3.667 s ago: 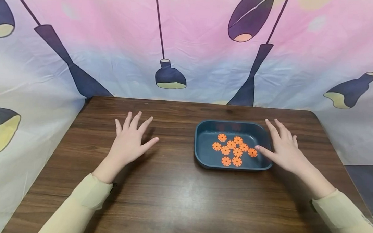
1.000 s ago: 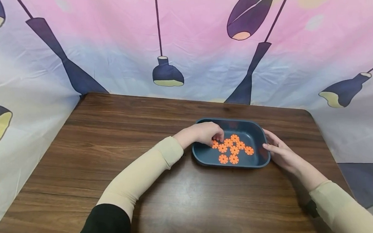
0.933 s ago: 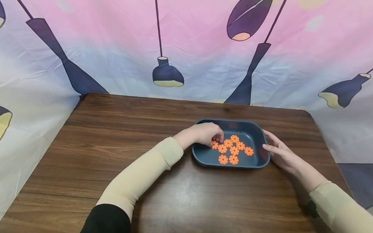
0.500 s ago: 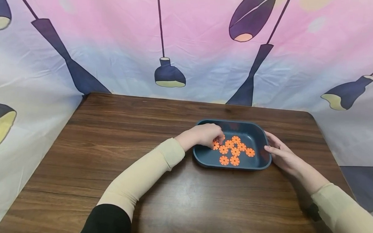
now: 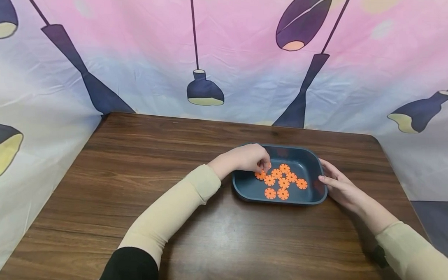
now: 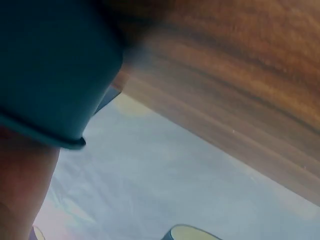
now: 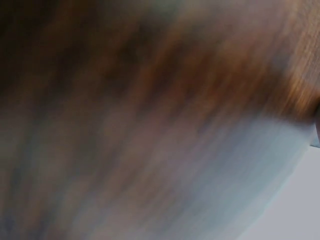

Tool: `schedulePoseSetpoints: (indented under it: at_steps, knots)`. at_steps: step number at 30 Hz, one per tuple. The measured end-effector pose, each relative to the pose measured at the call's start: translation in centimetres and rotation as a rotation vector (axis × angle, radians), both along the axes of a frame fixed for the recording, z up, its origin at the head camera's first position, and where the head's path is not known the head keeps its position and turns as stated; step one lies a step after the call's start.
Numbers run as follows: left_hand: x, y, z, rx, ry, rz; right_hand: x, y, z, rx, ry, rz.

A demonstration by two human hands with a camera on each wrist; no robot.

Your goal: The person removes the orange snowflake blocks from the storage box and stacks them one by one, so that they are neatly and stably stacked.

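Note:
In the head view, a dark blue tray [image 5: 317, 176] stands on the table and holds several flat orange notched discs [image 5: 283, 183]. My left hand [image 5: 250, 158] reaches over the tray's left side, fingers curled down, and seems to pinch the leftmost orange notched disc [image 5: 260, 175]; the fingertips partly hide it and the disc behind. At the right end, my right hand [image 5: 341, 186] grips the tray, thumb at the rim and fingers outside the wall. The left wrist view catches the tray's outer wall [image 6: 55, 70] close up. Blur fills the right wrist view.
The brown wooden table [image 5: 205, 242] runs back to a hanging cloth [image 5: 148, 71] printed with lamps. Bare wood lies left of the tray and in front of it.
From beside and above the tray, my left hand has gone into it and my right hand has taken hold of its right end. Lately the left hand has risen slightly.

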State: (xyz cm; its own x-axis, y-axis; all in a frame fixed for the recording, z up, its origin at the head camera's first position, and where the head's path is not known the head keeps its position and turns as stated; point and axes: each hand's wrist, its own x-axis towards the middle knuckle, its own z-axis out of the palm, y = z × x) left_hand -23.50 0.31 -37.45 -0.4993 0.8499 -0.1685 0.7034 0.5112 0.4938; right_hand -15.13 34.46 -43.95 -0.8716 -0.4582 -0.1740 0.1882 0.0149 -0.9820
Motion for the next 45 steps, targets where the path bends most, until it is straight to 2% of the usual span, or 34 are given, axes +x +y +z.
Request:
schedulePoseSetpoints:
  at_steps: [3, 9, 14, 19, 25, 31, 36, 40, 45]
  knots:
    - [-0.1, -0.4, 0.6, 0.036, -0.009, 0.015, 0.1, 0.1, -0.1, 0.001, -0.011, -0.009]
    - [-0.9, -2.1, 1.6, 0.119, -0.037, 0.084, 0.1, 0.1, -0.2, -0.024, 0.003, -0.004]
    - [-1.4, -4.4, 2.0, 0.207, -0.052, 0.128, 0.1, 0.1, -0.1, -0.029, 0.002, -0.003]
    - [-1.6, -7.0, 2.0, 0.301, -0.114, 0.195, 0.0, 0.0, 0.0, -0.015, -0.005, -0.007]
    - [-1.6, -9.9, 1.2, 0.367, -0.177, 0.257, -0.1, 0.0, 0.0, -0.024, 0.003, -0.002]
    - [-1.3, -12.3, 0.2, 0.392, -0.248, 0.301, -0.2, 0.1, 0.0, -0.008, 0.003, 0.002]
    - [-1.0, -13.8, -0.9, 0.358, -0.285, 0.321, -0.2, 0.1, 0.0, 0.008, -0.007, -0.013]
    - [-1.0, -14.6, -1.8, 0.319, -0.315, 0.313, -0.2, 0.1, 0.0, 0.022, -0.004, -0.015]
    - [-0.8, -14.9, -2.3, 0.261, -0.339, 0.293, -0.1, 0.1, 0.1, 0.015, 0.0, -0.012]
